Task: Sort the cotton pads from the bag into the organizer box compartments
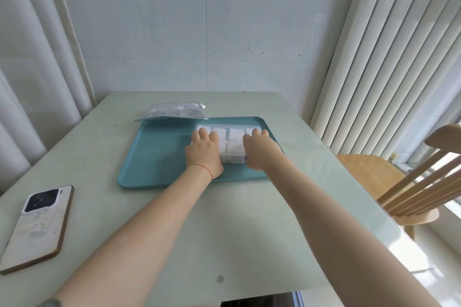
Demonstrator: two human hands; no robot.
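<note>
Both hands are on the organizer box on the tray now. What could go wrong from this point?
1. The left hand and right hand press on the box, which looks full of pads; pads could catch under a lid or spill if it tips.
2. The box sits on the smooth tray and may slide under the push.
3. The bag leans on the tray's far rim, so a tray shift could move it.

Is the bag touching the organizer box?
Apart. The head view shows the bag lying at the tray's far-left edge, with bare tray between it and the organizer box.
</note>
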